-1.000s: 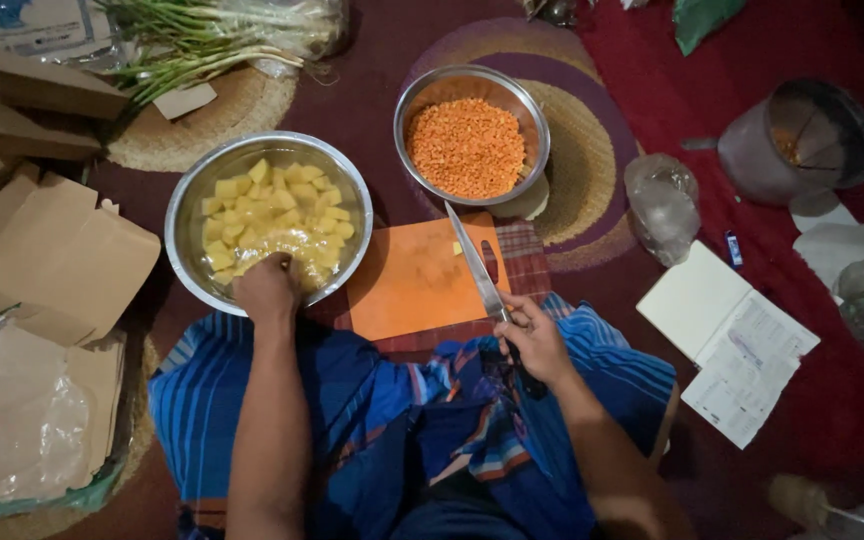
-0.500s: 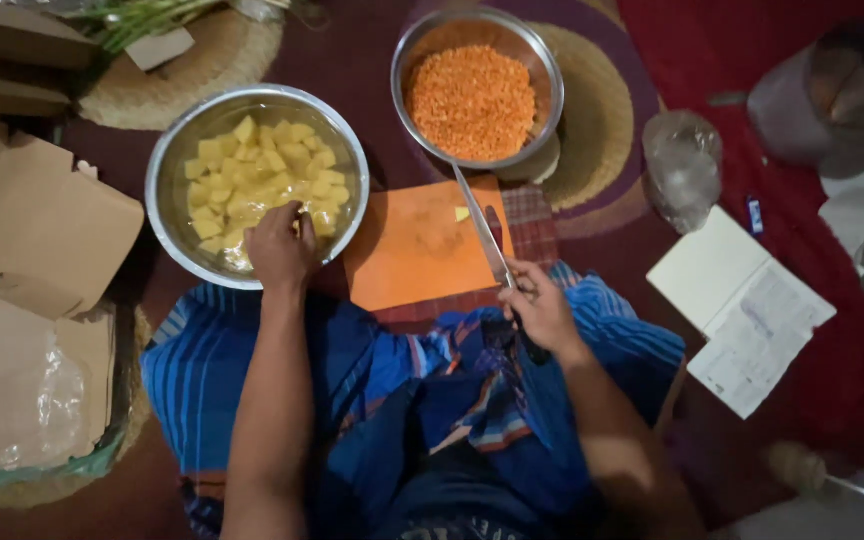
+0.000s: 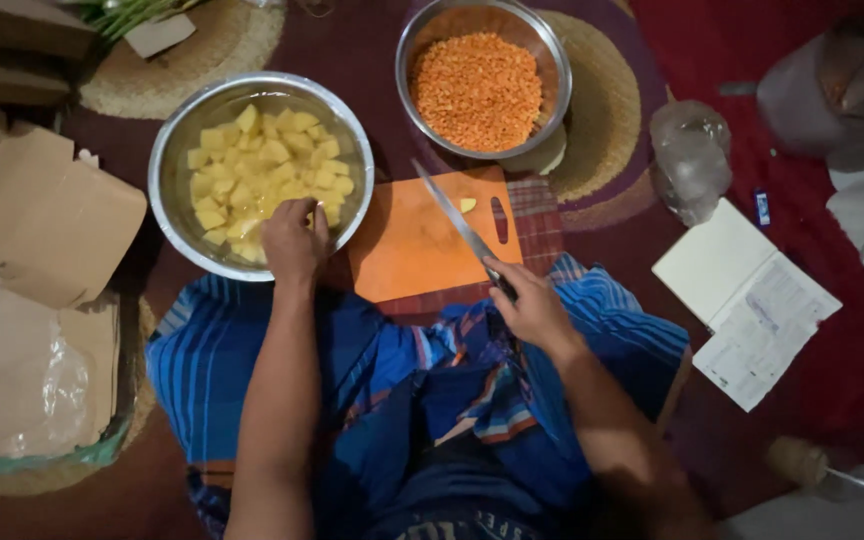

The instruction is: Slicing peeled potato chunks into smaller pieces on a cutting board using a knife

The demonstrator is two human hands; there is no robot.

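Steel bowl (image 3: 177, 150) under left hand (image 3: 294, 242), knife (image 3: 457, 222) gripped by right hand (image 3: 532, 312)

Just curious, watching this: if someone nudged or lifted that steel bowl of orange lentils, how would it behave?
The bowl of lentils looks well filled, so probably heavy for its size. Its smooth metal rim may be slippery. Resting on the woven mat, it would likely drag, not slide.

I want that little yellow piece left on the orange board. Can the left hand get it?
Probably yes. The left hand is in the potato bowl beside the cutting board, and nothing lies between it and the yellow piece except the knife blade.
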